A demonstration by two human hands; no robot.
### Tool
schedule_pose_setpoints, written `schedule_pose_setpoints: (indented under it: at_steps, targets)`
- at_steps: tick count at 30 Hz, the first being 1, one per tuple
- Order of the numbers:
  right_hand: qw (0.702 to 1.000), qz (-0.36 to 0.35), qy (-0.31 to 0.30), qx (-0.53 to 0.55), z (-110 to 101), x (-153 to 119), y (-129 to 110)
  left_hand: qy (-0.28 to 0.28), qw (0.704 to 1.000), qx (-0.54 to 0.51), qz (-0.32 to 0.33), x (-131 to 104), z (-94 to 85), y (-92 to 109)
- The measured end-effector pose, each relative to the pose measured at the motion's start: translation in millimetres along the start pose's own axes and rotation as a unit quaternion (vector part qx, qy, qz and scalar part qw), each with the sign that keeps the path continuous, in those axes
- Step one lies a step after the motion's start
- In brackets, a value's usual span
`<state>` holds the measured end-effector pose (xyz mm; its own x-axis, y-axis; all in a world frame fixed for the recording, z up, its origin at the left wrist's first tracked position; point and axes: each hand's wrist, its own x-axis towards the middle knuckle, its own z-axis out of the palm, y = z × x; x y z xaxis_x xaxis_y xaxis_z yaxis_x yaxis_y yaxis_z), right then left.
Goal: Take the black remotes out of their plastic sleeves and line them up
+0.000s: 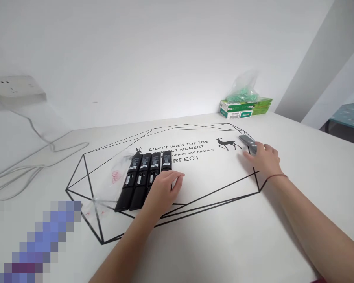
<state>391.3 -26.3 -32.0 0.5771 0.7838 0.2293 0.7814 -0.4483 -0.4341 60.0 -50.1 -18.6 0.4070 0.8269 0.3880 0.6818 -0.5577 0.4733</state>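
Several black remote controls (pixel 141 179) lie side by side, backs up, with white labels showing. My left hand (pixel 165 188) rests over the lower part of the rightmost remote control (pixel 166 159). Its fingers are loosely bent, with the thumb apart, and nothing visible is gripped in them. Farther right, my right hand (pixel 264 159) has its thumb and fingers around the near end of a flat grey device (pixel 247 142), which lies on the table. The hand covers part of that device, so its exact kind is unclear.
A clear plastic bag (pixel 113 177) with red print lies left of the remotes on the white table (pixel 218 236). Green and white boxes (pixel 236 110) stand at the back right under a bag of green items (pixel 244 94). Cables (pixel 32 165) run along the left.
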Motion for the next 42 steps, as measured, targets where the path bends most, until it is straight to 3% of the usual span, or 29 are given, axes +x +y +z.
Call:
schedule_pose_setpoints:
  at_steps: [2,8,11,13,16,19,20,22,24,25,33,35,37,42]
  targets:
    - [0.998,0.050,-0.015,0.022,1.0,8.3,10.3,-0.004,1.000,-0.019,0.011,-1.2,4.9,6.8]
    - [0.989,0.070,-0.029,0.123,0.7,15.8,11.6,-0.026,0.995,-0.093,-0.038,-2.4,12.3,24.7]
    - [0.968,0.085,-0.060,0.230,-2.8,13.1,3.1,-0.034,0.985,-0.145,-0.087,-0.1,16.5,31.6]
    - [0.938,0.088,-0.109,0.318,-6.2,5.1,-9.0,-0.044,0.971,-0.196,-0.128,3.5,22.5,36.1]
    - [0.866,0.076,-0.216,0.444,-12.1,-18.6,-35.3,-0.069,0.923,-0.309,-0.219,12.0,37.0,43.8]
    - [0.791,0.051,-0.312,0.523,-15.4,-51.8,-60.7,-0.058,0.844,-0.445,-0.292,20.3,53.4,50.0]
    - [0.754,0.047,-0.351,0.553,-15.0,-63.1,-66.9,-0.049,0.824,-0.483,-0.292,21.9,57.9,50.9]
    - [0.613,0.075,-0.454,0.643,-11.8,-83.1,-75.1,-0.035,0.797,-0.536,-0.276,22.6,64.0,50.2]
    - [0.536,0.100,-0.502,0.671,-6.9,-97.5,-78.8,-0.030,0.781,-0.569,-0.257,20.4,65.8,47.6]
    - [0.521,0.107,-0.514,0.673,-4.6,-102.2,-79.4,-0.031,0.773,-0.583,-0.250,18.8,65.3,46.3]
    - [0.501,0.092,-0.559,0.654,-3.7,-106.4,-77.5,-0.037,0.713,-0.653,-0.253,13.5,58.9,43.7]
    - [0.517,0.058,-0.542,0.661,-3.7,-108.2,-77.8,-0.040,0.706,-0.660,-0.254,13.3,60.2,43.5]
    - [0.561,0.013,-0.503,0.657,-2.2,-110.9,-78.3,-0.027,0.698,-0.664,-0.266,12.9,61.4,43.3]
    - [0.727,-0.119,-0.365,0.569,4.1,-115.7,-76.5,0.018,0.696,-0.657,-0.289,11.2,59.5,43.5]
